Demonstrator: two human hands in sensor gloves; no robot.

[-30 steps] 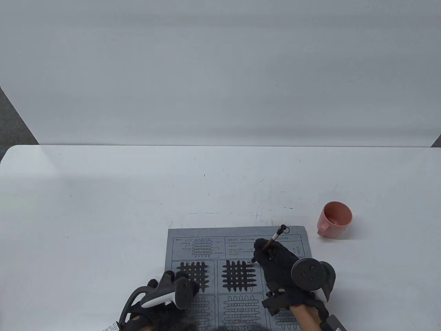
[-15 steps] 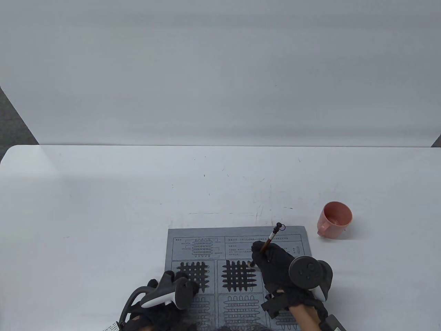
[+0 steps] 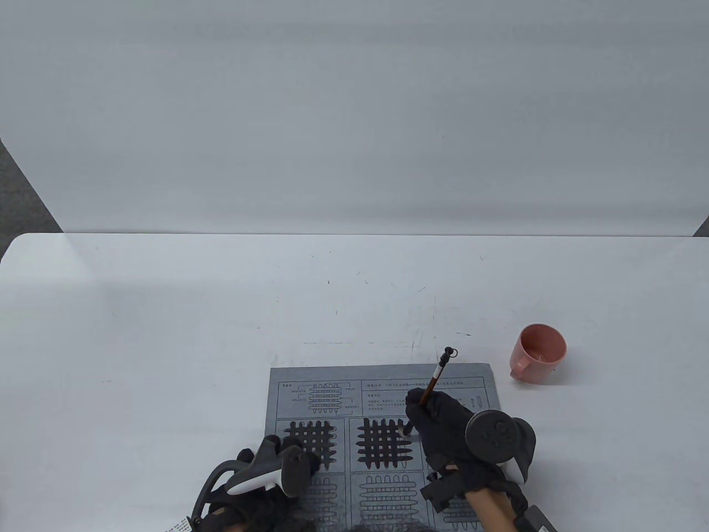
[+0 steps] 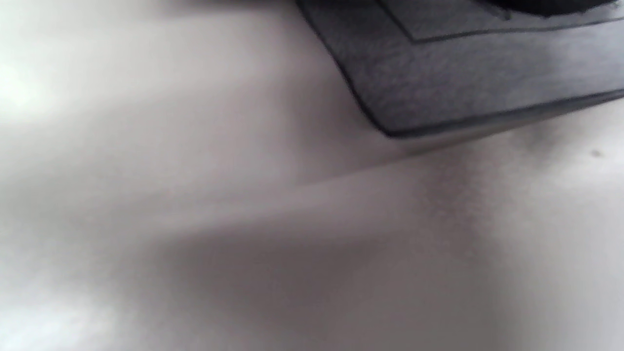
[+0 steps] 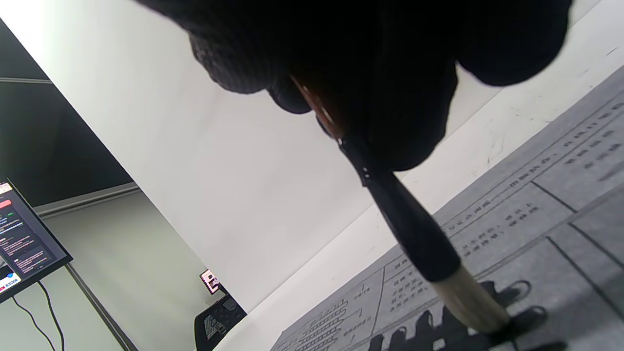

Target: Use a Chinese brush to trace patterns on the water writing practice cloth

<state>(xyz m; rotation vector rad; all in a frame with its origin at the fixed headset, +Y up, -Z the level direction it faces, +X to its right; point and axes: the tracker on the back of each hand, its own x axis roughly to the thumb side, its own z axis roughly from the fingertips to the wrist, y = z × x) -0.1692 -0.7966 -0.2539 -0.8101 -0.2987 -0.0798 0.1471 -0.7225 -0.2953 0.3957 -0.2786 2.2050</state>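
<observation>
A grey water writing cloth (image 3: 382,388) with printed grid patterns lies at the table's front middle. Two upper squares are traced dark. My right hand (image 3: 443,418) grips a Chinese brush (image 3: 435,382), its loop end pointing up and away. The pale bristle tip (image 5: 470,302) touches the right edge of the middle dark pattern (image 3: 384,440). My left hand (image 3: 279,463) rests on the cloth's lower left part, over the left dark pattern (image 3: 313,435). The left wrist view shows only a cloth corner (image 4: 438,83), blurred.
A pink mug (image 3: 537,353) stands on the white table (image 3: 221,310) to the right of the cloth. Untraced patterns (image 3: 388,493) fill the cloth's lower row. A monitor (image 5: 24,239) and a chair show far off in the right wrist view.
My right hand has drawn the brush tip a little downward along the middle pattern's right edge, and the brush handle has tilted more upright. My left hand has not moved.
</observation>
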